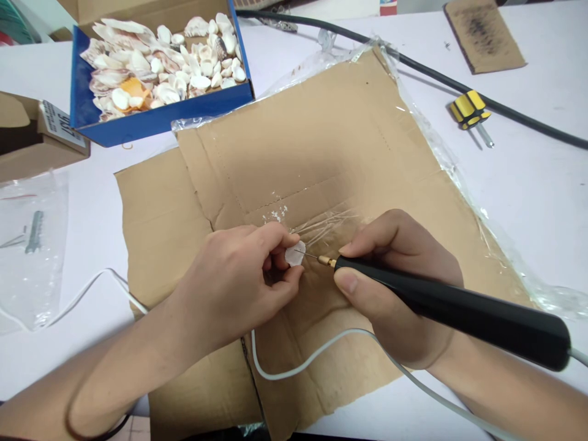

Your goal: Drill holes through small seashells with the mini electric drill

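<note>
Between the thumb and fingers of my left hand (243, 269) is a small white shell (295, 253), held low over the cardboard. My right hand (395, 282) grips a black electric rotary drill pen (450, 306) near its brass-coloured chuck. Its thin bit points left, and the tip meets the face of the shell; whether it has gone through I cannot tell. White crumbs (278, 213) and a bundle of thin clear strands (328, 223) lie on the cardboard just beyond my fingers.
Layered cardboard sheets (294, 147) cover the white table. A blue box (160, 116) of shells stands at the back left, beside a brown carton (41, 135) and a clear plastic bag (32, 245). A black cable (427, 73), yellow-black screwdriver (469, 111) and white cord (312, 361) lie around.
</note>
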Demonstrator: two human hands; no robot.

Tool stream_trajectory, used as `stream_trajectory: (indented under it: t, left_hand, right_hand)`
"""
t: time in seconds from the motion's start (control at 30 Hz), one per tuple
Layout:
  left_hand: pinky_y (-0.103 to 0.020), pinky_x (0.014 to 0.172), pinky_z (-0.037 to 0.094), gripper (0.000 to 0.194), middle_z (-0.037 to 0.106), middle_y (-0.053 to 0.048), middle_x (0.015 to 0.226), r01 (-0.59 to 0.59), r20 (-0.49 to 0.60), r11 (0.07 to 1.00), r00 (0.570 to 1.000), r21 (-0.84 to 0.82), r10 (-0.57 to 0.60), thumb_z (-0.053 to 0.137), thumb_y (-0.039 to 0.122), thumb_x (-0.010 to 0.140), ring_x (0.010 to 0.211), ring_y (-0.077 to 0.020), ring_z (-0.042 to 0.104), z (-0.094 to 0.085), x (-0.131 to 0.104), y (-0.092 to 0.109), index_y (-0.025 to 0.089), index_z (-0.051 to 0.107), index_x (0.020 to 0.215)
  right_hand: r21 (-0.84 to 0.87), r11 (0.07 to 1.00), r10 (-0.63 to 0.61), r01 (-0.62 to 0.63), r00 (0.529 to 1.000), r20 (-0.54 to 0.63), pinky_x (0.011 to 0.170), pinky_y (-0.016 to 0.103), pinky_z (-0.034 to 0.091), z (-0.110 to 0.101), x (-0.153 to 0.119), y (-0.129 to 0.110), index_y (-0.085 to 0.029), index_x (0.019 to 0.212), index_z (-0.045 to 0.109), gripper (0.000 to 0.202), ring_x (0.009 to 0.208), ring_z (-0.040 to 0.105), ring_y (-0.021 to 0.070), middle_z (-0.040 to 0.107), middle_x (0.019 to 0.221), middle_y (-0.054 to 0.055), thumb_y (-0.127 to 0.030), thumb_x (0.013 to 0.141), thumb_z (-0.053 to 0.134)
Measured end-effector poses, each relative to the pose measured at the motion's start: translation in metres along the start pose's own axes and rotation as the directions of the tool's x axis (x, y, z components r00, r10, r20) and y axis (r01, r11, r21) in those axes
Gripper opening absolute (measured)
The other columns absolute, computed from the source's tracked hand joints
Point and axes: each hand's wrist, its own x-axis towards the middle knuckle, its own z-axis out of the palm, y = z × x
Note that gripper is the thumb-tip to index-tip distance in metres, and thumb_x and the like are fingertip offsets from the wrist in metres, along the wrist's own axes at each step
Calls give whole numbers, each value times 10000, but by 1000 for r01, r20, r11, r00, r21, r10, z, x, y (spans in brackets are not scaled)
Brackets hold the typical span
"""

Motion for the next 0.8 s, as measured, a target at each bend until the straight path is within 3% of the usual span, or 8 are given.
stream_trajectory:
  t: [0.43, 0.8]
  left_hand:
    - [-278, 551, 460, 125, 697, 51, 677, 8, 9, 1000, 1000, 1, -8, 695, 156, 856, 556, -122, 640, -1, -1, 0, 195, 739, 966]
    - [-273, 548, 469, 120, 707, 56, 684, 12, 5, 1000, 1000, 8, -12, 678, 170, 858, 565, -125, 646, -2, -1, 0, 213, 726, 960]
  right_hand:
    - [-30, 999, 26, -26, 1000, 2, 453, 296, 396, 1, 1, -2, -274, 828, 595, 212, 507, 514, 145, 601, 624, -48, -224, 822, 801]
    - [8, 1000, 22, -22, 1000, -8, 454, 285, 390, 1, 1, -2, -273, 821, 605, 205, 506, 508, 134, 603, 637, -53, -168, 808, 781]
